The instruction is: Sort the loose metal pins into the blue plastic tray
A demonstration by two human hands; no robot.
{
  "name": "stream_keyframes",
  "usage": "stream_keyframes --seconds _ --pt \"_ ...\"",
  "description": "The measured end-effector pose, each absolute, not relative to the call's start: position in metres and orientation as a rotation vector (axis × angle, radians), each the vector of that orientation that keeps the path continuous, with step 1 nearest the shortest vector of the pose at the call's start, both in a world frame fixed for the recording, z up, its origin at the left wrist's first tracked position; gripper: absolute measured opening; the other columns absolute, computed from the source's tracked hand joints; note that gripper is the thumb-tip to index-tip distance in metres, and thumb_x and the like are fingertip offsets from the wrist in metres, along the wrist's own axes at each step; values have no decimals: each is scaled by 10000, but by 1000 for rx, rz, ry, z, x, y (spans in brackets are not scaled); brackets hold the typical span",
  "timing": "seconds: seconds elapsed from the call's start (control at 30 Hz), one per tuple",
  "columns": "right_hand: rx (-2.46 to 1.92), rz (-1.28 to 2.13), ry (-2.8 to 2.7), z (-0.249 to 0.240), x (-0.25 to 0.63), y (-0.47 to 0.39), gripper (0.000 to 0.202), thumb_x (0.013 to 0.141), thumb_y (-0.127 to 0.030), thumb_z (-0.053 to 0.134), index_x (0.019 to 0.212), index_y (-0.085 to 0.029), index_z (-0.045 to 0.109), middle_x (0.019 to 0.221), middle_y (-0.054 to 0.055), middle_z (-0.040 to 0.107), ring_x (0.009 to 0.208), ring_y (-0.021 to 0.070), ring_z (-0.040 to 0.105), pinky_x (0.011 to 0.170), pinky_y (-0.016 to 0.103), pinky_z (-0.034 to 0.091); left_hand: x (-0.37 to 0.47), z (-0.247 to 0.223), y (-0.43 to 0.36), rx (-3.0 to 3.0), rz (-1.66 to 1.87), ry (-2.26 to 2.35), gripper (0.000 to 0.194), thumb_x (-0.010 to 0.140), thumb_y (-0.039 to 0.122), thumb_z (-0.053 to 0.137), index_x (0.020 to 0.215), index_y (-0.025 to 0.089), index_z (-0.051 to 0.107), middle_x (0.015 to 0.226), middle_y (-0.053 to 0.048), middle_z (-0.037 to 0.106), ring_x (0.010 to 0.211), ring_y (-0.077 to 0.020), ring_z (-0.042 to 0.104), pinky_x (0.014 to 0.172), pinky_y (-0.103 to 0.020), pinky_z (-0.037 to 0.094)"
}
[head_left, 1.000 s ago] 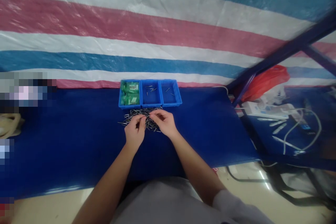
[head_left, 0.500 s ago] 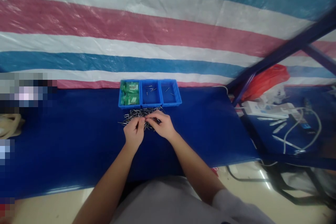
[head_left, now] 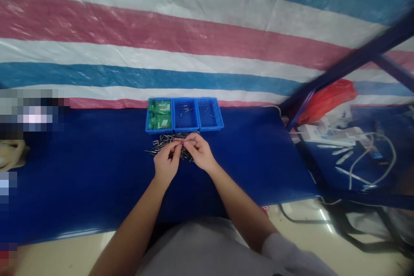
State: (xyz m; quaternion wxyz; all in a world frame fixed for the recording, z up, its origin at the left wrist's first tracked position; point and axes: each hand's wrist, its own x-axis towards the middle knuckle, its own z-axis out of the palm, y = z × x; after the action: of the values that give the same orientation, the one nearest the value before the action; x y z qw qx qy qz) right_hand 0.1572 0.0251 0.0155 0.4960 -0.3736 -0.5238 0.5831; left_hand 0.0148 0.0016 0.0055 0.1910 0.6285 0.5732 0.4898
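My left hand point(head_left: 166, 161) and my right hand point(head_left: 201, 153) meet fingertip to fingertip over a heap of thin metal pins or screws point(head_left: 164, 141). Both are closed in a pinch. Whatever lies between the fingertips is too small to name. Just behind the heap stand three joined blue bins. Green packets fill the left bin point(head_left: 147, 120). A few slim metal pieces lie in the middle bin point(head_left: 186, 123), and a couple more in the right bin point(head_left: 211, 124). My hands cover part of the heap.
A blue cover lies over the table point(head_left: 80, 172). Striped sheeting point(head_left: 194, 39) hangs behind it. To the right, past a dark metal frame point(head_left: 349, 60), are a red bag point(head_left: 330, 101), a white power strip point(head_left: 326, 136) and looped cables. A beige object point(head_left: 13, 155) sits at the far left.
My fingertips have shifted slightly up and right, and the left fingers now reach closer to the right ones. The bins and their contents look the same.
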Motion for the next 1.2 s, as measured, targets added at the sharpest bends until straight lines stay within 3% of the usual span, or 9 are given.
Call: stream_keyframes --seconds 0.33,0.6,0.73,1.2 --pt "-935 1307 -1297 25 160 26 280 868 -487 653 938 -218 619 1058 86 736 972 190 699 857 336 559 15 5 2 1758 1371 1646 202 896 353 603 1008 212 695 670 31 650 596 -85 602 657 -203 477" --pt "-1095 1001 -1579 22 166 26 201 908 -396 615 891 -218 707 862 40 730 765 168 661 726 301 520 13 6 -1 1684 1349 1612 235 926 379 554 1038 205 667 747 4 705 609 -97 653 666 -215 520" --pt "-1078 1005 -1596 24 167 27 249 924 -399 589 802 -217 709 794 31 721 754 172 665 742 305 518 14 7 -1 1691 1337 1555 261 923 387 563 1096 217 660 738 10 709 603 -99 663 670 -219 536" --pt "-1098 1163 -1451 21 164 27 381 899 -525 590 716 -200 669 648 12 681 609 142 634 626 268 500 11 2 -1 1772 1310 1635 232 937 366 517 898 201 675 619 24 656 590 -111 635 653 -217 479"
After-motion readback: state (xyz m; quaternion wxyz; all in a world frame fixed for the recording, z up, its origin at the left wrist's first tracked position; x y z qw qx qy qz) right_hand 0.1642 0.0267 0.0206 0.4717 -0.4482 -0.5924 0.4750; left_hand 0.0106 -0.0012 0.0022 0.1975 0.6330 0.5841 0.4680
